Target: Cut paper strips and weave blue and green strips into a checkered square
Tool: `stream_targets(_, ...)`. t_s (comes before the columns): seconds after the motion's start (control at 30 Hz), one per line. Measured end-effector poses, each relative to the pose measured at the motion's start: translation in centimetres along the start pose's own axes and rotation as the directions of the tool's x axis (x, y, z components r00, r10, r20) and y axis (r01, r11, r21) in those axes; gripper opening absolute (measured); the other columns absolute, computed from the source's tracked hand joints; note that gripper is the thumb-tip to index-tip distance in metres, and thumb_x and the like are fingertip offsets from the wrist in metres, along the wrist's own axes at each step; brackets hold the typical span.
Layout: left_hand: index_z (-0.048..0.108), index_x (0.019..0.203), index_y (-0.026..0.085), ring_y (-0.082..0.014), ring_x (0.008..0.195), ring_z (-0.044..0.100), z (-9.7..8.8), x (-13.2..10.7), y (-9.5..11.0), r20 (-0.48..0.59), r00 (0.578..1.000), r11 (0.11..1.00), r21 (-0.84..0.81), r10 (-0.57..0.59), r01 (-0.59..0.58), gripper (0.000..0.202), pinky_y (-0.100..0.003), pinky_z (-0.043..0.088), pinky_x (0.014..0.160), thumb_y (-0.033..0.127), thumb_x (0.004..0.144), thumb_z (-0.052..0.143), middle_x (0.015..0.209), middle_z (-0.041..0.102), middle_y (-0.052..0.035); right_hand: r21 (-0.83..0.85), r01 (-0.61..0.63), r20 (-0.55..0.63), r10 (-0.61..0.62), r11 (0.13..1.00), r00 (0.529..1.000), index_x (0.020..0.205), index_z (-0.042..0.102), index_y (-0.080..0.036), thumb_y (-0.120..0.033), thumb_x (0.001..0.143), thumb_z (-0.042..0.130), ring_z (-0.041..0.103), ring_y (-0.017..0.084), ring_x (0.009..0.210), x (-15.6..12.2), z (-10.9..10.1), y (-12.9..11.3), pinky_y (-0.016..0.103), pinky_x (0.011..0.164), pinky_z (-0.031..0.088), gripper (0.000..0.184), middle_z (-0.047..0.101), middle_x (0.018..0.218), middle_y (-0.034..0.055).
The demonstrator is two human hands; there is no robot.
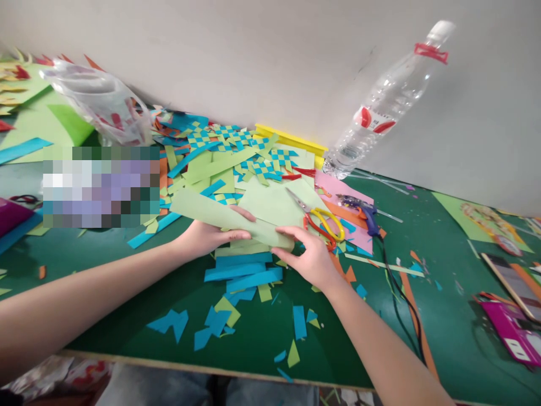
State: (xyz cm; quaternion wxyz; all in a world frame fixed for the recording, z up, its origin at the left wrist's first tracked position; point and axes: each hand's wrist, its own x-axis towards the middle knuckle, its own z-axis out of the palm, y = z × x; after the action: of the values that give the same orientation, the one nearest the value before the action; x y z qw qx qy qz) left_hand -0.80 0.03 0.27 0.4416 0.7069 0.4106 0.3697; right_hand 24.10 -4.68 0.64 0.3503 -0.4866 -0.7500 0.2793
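Both hands hold a folded light green sheet of paper [211,213] above the green table [262,332]. My left hand [211,235] grips it from below, thumb on top at the middle. My right hand [310,256] pinches the paper's right end with fingers curled on its edge. Under and behind the sheet lie blue paper strips [243,270] and more green sheets. Yellow-and-red-handled scissors [321,217] rest just right of my right hand's fingers.
Blue-and-green woven paper pieces [236,146] pile against the wall. A clear plastic bottle [386,101] leans at the back right, a plastic bag [101,104] at the back left. A blue glue gun [366,211] with a black cord, pink paper, and scattered scraps lie around.
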Motion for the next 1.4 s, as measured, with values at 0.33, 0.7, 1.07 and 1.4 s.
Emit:
stream_targets(0.33, 0.071, 0.085, 0.022, -0.0190, 0.074, 0.064, 0.1, 0.1, 0.2, 0.032, 0.999, 1.000, 0.000, 0.009, -0.009, 0.028, -0.026, 0.052, 0.061, 0.046, 0.071, 0.075, 0.086, 0.069, -0.0050, 0.038, -0.038, 0.030, 0.036, 0.999, 0.999, 0.096, 0.073, -0.026, -0.039, 0.084, 0.066, 0.071, 0.019, 0.077, 0.1, 0.1, 0.0, 0.031, 0.071, 0.058, 0.020, 0.076, 0.089, 0.0009)
stream_targets(0.7, 0.067, 0.067, 0.021, -0.0175, 0.065, 0.060, 0.1, 0.0, 1.4, -0.056, 0.997, 0.998, -0.016, -0.054, 0.054, 0.025, -0.028, 0.050, 0.060, 0.043, 0.078, 0.068, 0.070, 0.064, -0.0027, 0.099, -0.058, 0.115, 0.046, 0.993, 0.992, 0.125, 0.059, -0.027, -0.044, 0.073, 0.075, 0.067, 0.021, 0.097, -0.2, 0.0, -0.2, 0.036, 0.086, 0.056, 0.057, 0.071, 0.111, 0.0045)
stream_targets(1.07, 0.060, 0.082, 0.021, -0.0133, 0.054, 0.053, 0.6, -0.2, 1.5, -0.024, 0.994, 0.965, -0.245, -0.108, 0.099, 0.017, -0.026, 0.045, 0.055, 0.037, 0.081, 0.066, 0.058, 0.056, 0.0028, 0.099, -0.055, 0.094, 0.046, 0.994, 0.995, 0.108, 0.067, -0.024, -0.043, 0.082, 0.067, 0.068, 0.020, 0.092, -0.1, 0.0, -0.1, 0.034, 0.081, 0.057, 0.032, 0.072, 0.102, 0.0043)
stream_targets(1.4, 0.053, 0.073, 0.018, -0.0105, 0.051, 0.053, 0.8, -0.2, 1.5, 0.001, 0.995, 0.950, -0.298, -0.100, 0.096, 0.023, -0.023, 0.044, 0.054, 0.034, 0.086, 0.062, 0.057, 0.058, 0.0027, 0.028, -0.018, 0.095, 0.015, 0.999, 0.995, 0.109, 0.065, -0.026, -0.042, 0.080, 0.070, 0.069, 0.018, 0.085, -0.2, 0.1, 0.0, 0.031, 0.077, 0.058, 0.033, 0.073, 0.090, 0.0015)
